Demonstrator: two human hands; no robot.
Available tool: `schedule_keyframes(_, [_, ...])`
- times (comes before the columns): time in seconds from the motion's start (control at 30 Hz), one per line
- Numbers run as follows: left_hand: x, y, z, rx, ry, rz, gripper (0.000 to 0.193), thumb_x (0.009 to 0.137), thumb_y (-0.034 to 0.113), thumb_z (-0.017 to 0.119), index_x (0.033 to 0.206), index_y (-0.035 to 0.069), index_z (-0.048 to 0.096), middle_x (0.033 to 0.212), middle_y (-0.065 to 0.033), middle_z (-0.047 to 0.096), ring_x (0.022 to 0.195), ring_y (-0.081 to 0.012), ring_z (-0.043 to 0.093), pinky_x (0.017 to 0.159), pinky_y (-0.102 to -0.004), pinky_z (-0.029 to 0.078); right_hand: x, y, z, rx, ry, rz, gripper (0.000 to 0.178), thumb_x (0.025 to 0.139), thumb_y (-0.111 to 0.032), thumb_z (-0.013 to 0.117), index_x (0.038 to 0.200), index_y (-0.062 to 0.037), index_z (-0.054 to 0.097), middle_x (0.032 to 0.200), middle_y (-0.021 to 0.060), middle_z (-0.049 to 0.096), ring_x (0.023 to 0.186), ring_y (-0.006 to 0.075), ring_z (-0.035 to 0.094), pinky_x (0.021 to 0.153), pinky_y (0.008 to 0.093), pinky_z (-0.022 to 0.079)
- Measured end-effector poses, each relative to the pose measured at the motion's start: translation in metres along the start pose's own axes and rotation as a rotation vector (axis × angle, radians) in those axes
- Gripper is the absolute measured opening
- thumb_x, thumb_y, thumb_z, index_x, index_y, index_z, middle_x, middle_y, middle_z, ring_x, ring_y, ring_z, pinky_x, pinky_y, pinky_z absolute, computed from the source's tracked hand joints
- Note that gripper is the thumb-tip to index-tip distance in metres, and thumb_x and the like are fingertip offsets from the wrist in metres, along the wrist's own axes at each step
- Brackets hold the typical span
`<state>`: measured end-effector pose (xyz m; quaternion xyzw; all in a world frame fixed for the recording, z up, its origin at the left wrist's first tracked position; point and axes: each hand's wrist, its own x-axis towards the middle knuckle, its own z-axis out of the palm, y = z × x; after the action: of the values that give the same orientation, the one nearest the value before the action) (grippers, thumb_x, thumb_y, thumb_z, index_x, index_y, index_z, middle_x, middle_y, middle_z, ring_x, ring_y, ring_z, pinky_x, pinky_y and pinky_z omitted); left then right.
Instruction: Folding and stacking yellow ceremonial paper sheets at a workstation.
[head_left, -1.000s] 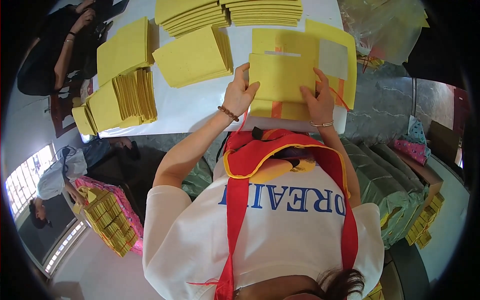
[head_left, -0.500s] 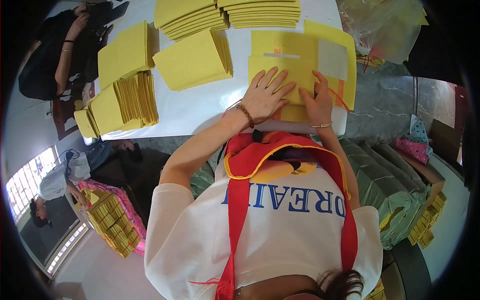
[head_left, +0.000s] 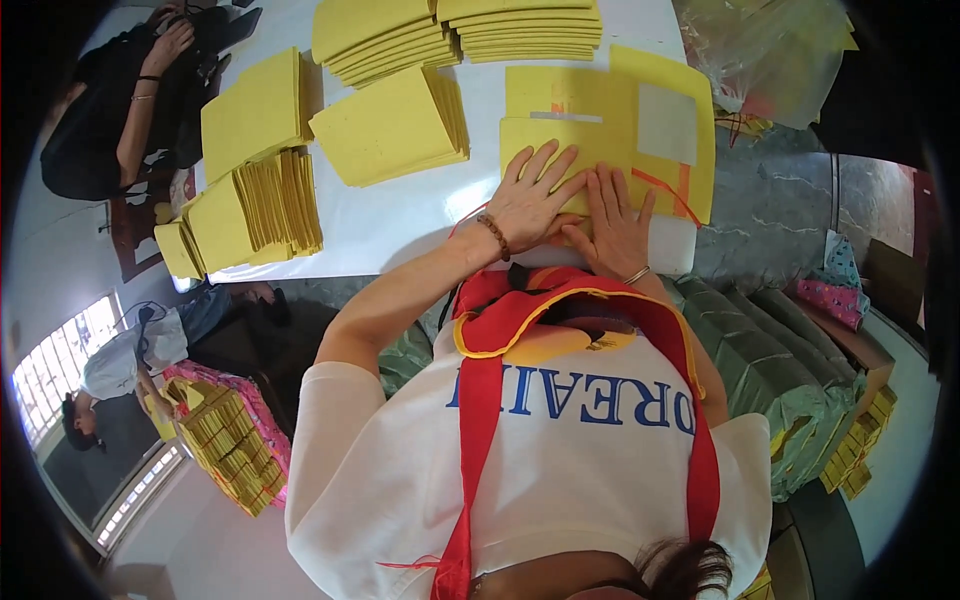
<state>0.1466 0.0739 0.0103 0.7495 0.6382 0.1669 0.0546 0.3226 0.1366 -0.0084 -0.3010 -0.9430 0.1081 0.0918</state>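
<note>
Both my hands lie flat on a folded yellow paper piece (head_left: pixel 570 142) near the table's front edge. My left hand (head_left: pixel 527 208) is open, palm down, its fingers spread over the fold. Close beside it, my right hand (head_left: pixel 612 228) rests open with fingers stretched out, its thumb side toward the left hand. Under and beyond the folded piece is a larger yellow sheet (head_left: pixel 660 70) carrying a grey rectangular patch (head_left: pixel 666 124). An orange-red string (head_left: pixel 668 192) crosses that sheet just right of my right hand. Parts of the fold are hidden beneath my palms.
The white table (head_left: pixel 400 225) bears several stacks of yellow folded paper, including a fanned pile (head_left: pixel 395 125) left of my hands. A clear plastic bag (head_left: pixel 765 55) is at the far right. Green wrapped bundles (head_left: pixel 755 370) stand below right. Another person (head_left: pixel 100 120) is at the far left.
My right hand has moved left and nearer to me, from beside the string to next to my left hand, and its fingers have straightened. My left hand has barely moved.
</note>
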Motion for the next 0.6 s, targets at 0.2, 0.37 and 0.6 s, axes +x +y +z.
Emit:
schedule_keyframes(0.2, [0.008,-0.001,-0.007,0.138,0.037,0.111,0.057,0.077,0.032,0.059,0.120,-0.004,0.048,0.126,-0.0269,0.044,0.113,-0.0363,0.044,0.092,-0.0421,0.039,0.004,0.012,-0.013,0.223,-0.107,0.062,0.063,0.092,-0.049,0.033,0.140,-0.0075,0.029,0.146,0.0082,0.027,0.136,0.0250,0.022,0.105,0.0593,0.003])
schedule_keyframes(0.37, [0.010,0.007,-0.002,0.439,0.026,0.151,0.055,0.074,0.021,0.058,0.121,-0.005,0.047,0.117,-0.0265,0.050,0.108,-0.0358,0.050,0.087,-0.0389,0.045,0.017,0.020,-0.039,1.115,0.189,0.258,0.046,0.097,-0.028,0.031,0.132,0.0012,0.040,0.135,0.0132,0.044,0.127,0.0240,0.037,0.107,0.0350,0.022])
schedule_keyframes(0.6, [0.001,0.005,-0.080,0.129,0.240,0.118,0.047,0.073,0.010,0.055,0.117,-0.005,0.051,0.113,-0.0224,0.056,0.104,-0.0322,0.055,0.086,-0.0384,0.047,0.016,0.016,-0.042,1.126,0.296,0.208,0.042,0.095,-0.021,0.037,0.130,0.0031,0.042,0.133,0.0147,0.045,0.124,0.0231,0.040,0.103,0.0318,0.029])
